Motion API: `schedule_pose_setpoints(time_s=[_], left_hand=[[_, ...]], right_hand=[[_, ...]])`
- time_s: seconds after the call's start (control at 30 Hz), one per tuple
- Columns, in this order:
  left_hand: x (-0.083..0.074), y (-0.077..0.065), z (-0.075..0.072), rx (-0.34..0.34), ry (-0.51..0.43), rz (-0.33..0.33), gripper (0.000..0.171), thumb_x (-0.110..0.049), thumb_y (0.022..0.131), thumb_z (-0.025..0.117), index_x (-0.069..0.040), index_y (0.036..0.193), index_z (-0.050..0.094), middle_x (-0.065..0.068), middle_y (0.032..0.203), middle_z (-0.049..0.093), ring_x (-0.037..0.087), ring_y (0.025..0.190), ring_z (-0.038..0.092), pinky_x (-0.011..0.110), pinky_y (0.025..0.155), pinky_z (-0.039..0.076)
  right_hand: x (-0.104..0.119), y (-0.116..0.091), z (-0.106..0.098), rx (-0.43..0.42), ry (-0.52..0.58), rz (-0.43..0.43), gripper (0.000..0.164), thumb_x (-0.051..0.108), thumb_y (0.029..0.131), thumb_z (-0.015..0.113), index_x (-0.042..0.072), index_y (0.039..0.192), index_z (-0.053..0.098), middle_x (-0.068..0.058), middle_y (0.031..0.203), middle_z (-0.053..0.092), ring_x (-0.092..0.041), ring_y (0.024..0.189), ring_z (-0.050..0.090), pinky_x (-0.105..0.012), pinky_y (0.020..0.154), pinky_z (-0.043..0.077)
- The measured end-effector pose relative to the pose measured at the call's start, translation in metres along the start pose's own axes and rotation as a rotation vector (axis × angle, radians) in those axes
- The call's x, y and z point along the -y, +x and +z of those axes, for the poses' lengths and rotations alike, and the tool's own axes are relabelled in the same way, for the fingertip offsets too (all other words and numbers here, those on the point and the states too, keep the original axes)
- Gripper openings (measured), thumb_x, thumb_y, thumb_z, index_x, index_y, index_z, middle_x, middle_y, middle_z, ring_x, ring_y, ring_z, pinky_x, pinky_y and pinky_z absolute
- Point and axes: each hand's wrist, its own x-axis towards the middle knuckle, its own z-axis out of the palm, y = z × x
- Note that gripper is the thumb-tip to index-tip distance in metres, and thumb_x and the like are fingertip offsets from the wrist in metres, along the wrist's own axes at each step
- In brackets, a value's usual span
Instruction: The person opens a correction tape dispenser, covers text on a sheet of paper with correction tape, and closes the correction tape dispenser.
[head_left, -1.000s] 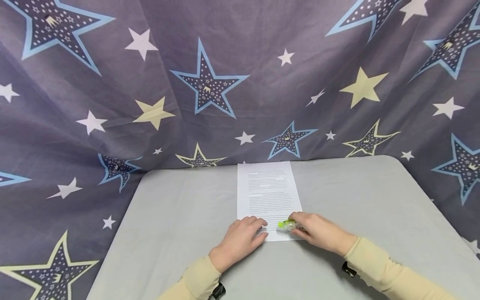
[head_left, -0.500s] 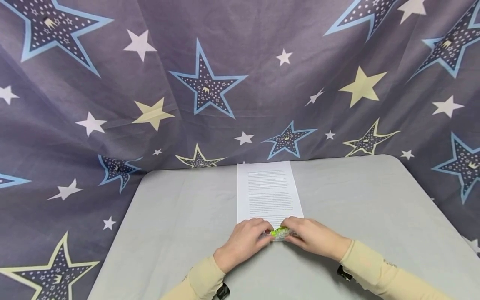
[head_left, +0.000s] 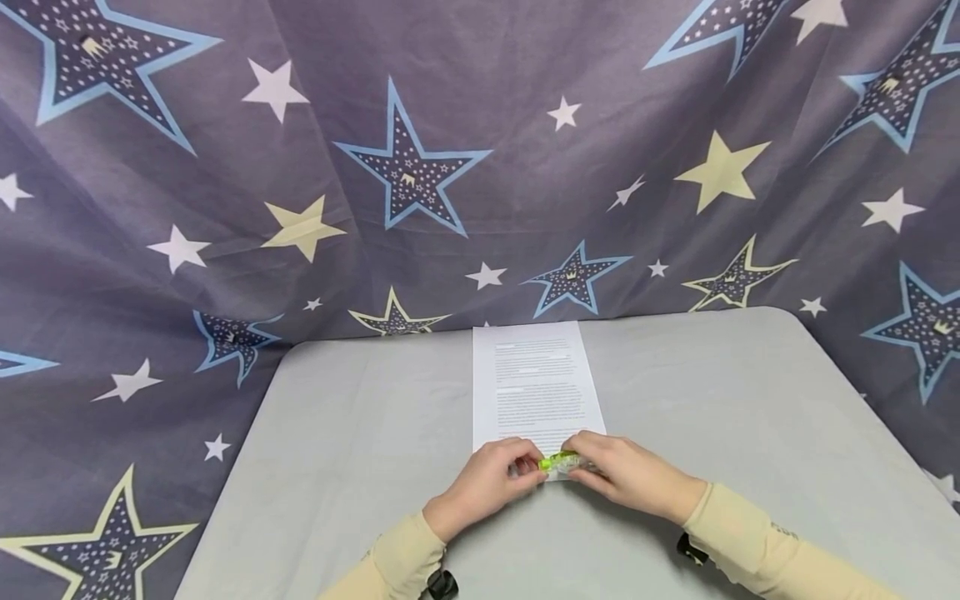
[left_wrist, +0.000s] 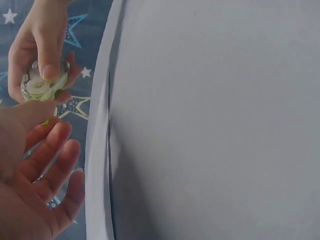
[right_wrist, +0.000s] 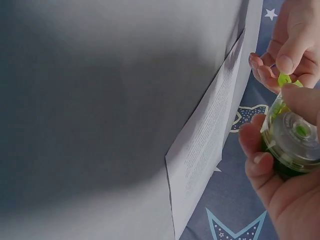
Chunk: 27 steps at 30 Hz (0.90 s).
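Observation:
A correction tape (head_left: 566,462) with a clear round body and a bright green tip is held above the near edge of a printed sheet of paper (head_left: 536,383). My right hand (head_left: 637,475) grips the clear body, thumb on top, as the right wrist view shows. At the green tip (right_wrist: 284,80), my left hand (head_left: 487,479) pinches with thumb and forefinger. In the left wrist view the other fingers of the left hand (left_wrist: 42,175) are spread and loosely bent. Part of the tip is hidden by the fingers.
A grey cloth-covered table (head_left: 360,433) lies under the sheet. Behind it hangs a dark curtain (head_left: 480,100) printed with stars. Some lines on the sheet have white gaps. Both sleeves (head_left: 405,550) are pale yellow, with black straps at the wrists.
My right hand has brought the correction tape left and slightly nearer. My left hand has moved right and now pinches its green tip. The sheet has not moved.

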Motion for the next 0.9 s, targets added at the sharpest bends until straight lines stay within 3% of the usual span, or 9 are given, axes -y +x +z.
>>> schedule_pose_setpoints(time_s=[0.2,0.67,0.8,0.9], left_hand=[[0.001,0.0013,0.0008,0.041,-0.134,-0.016,0.006,-0.011,0.093,0.079,-0.011,0.094,0.073,-0.005,0.085,0.069,-0.003,0.075,0.059,0.019,0.069,0.051],[-0.0056,0.0047,0.005,0.122,-0.196,-0.053,0.008,-0.015,0.093,0.08,-0.013,0.097,0.073,-0.008,0.084,0.066,-0.004,0.073,0.056,0.018,0.066,0.05],[-0.0035,0.0074,0.003,0.154,-0.145,-0.031,0.008,-0.016,0.094,0.079,-0.013,0.096,0.072,-0.009,0.084,0.066,-0.002,0.073,0.056,0.018,0.067,0.049],[0.0019,0.01,-0.0011,0.151,-0.018,-0.007,0.007,-0.017,0.094,0.078,-0.013,0.097,0.072,-0.009,0.085,0.067,-0.001,0.075,0.058,0.018,0.07,0.049]], right_hand=[[0.0012,-0.0022,0.0005,-0.009,0.038,0.012,0.022,0.014,0.098,0.074,0.017,0.116,0.064,0.012,0.103,0.064,0.002,0.087,0.061,-0.023,0.076,0.054],[0.0073,-0.0025,0.0048,0.003,0.081,0.03,0.016,0.024,0.105,0.065,0.023,0.121,0.063,0.015,0.107,0.062,0.001,0.089,0.059,-0.024,0.077,0.053],[0.0052,-0.0017,0.0021,0.005,0.079,0.029,0.02,0.02,0.104,0.065,0.018,0.124,0.062,0.01,0.11,0.065,-0.001,0.092,0.061,-0.028,0.08,0.055],[-0.0008,0.0004,-0.0036,0.0,0.068,0.053,0.03,0.014,0.101,0.068,0.013,0.13,0.059,0.005,0.108,0.068,-0.004,0.091,0.063,-0.031,0.08,0.057]])
